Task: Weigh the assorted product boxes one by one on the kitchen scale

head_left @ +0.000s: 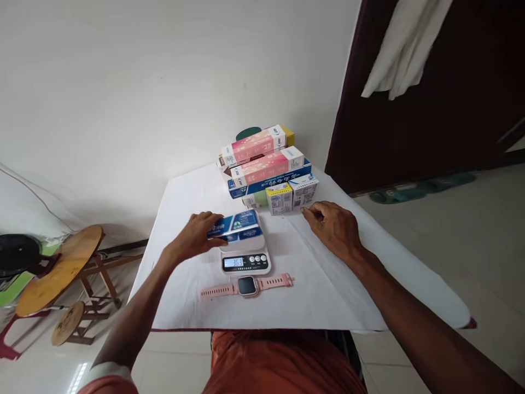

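A blue toothpaste box [240,225] is on the platform of a white digital kitchen scale [246,264], whose lit display seems to read 363. My left hand [199,234] is closed around the box's left end, thumb on the near side and fingers over the top. On the white tabletop to the right, my right hand [334,225] is curled loosely with nothing visible in it. Its fingertips are close to a small white box [304,190], beside a yellow-topped box [280,200]. A pink-strapped smartwatch [247,285] lies flat in front of the scale.
Behind the scale, pink-and-white boxes [268,167] are stacked on a long blue box [241,191] against the wall. A round wooden table [61,273] and a low stool [69,323] stand at left. White cloth [404,49] hangs on a dark door at right.
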